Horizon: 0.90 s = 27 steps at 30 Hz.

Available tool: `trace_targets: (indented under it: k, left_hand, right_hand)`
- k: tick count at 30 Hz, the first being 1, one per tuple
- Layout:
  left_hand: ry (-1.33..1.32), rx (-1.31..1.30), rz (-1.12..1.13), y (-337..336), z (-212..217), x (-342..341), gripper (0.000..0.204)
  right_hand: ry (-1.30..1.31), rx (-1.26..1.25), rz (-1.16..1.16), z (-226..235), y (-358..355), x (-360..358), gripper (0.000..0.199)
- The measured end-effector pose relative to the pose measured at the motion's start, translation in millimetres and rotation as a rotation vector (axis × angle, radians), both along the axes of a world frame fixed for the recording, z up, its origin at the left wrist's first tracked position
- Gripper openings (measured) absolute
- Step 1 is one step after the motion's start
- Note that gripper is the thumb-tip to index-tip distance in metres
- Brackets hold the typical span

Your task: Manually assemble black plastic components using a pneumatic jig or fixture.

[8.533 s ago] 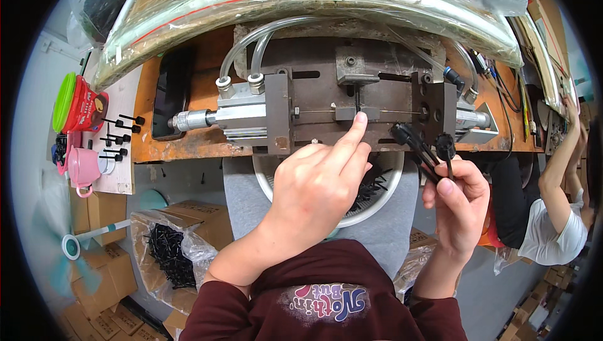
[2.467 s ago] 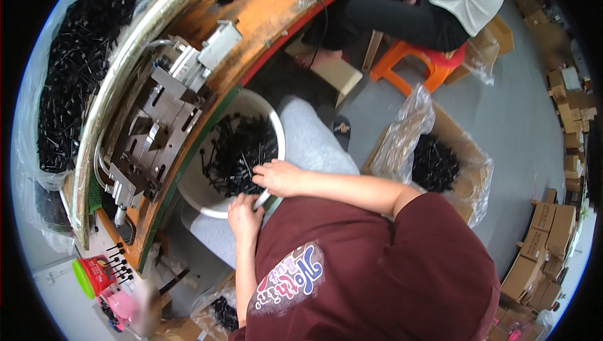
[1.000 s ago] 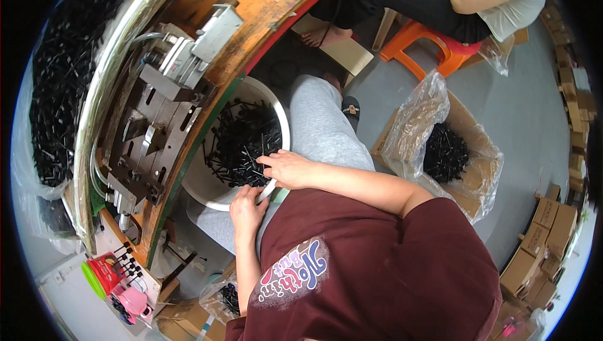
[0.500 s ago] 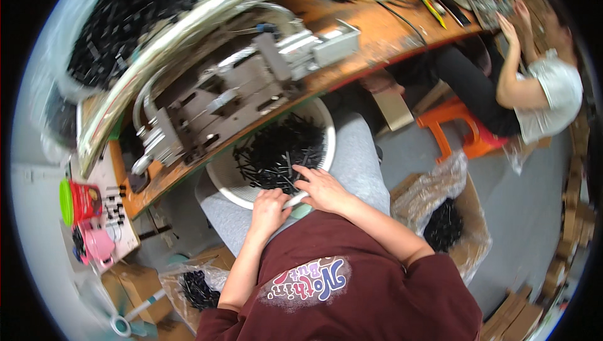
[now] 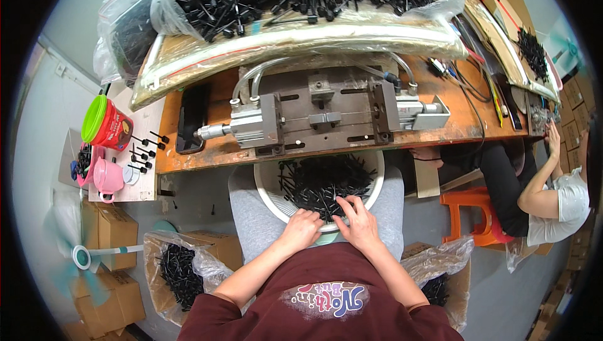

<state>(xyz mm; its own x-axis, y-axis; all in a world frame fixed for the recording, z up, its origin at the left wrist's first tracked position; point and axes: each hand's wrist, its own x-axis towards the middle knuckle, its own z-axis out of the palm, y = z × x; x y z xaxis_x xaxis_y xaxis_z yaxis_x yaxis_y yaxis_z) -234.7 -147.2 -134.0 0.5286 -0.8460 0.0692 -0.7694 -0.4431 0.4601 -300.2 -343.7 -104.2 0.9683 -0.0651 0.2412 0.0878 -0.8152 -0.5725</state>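
your view has swung round since half a second ago, and the bench (image 5: pixel 220 107) now runs straight across the far side. at left stands the red tub (image 5: pixel 114 130), then the phone (image 5: pixel 190 118). your left hand (image 5: pixel 301 228) is on the near rim of the basin (image 5: pixel 269 185), fingers bunched; its grip cannot be told. black parts (image 5: pixel 323 182) lie heaped in the basin, nearer than the fixture (image 5: pixel 325 120). your right hand (image 5: pixel 357 221) has half-spread fingers at their near edge; whether it pinches one cannot be told.
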Motion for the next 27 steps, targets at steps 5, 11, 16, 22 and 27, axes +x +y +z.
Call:
trace_targets:
  k: [5, 11, 16, 22, 27]
  left_hand:
    - [-0.017, -0.022, 0.013, -0.5, -5.1, -3.5, 0.022]
    - [-0.005, -0.041, 0.01, -1.5, 3.3, -4.1, 0.02]
    - [0.01, -0.069, 0.018, 1.3, -3.1, -4.7, 0.02]
    - [0.013, -0.07, 0.03, 5.5, -4.7, -6.3, 0.025]
    - [0.065, -0.179, 0.005, -3.3, 20.0, 1.3, 0.03]
  right_hand:
    - [-0.229, 0.1, 0.076, 40.7, 9.1, 24.5, 0.022]
    - [-0.49, 0.161, 0.183, 110.9, 9.8, 64.0, 0.02]
    - [-0.558, 0.17, 0.185, 165.7, 1.8, 96.0, 0.017]
    - [-0.646, 0.192, 0.06, 220.2, -21.2, 179.6, 0.015]
    - [-0.583, -0.043, -0.097, 240.5, -67.5, 275.2, 0.047]
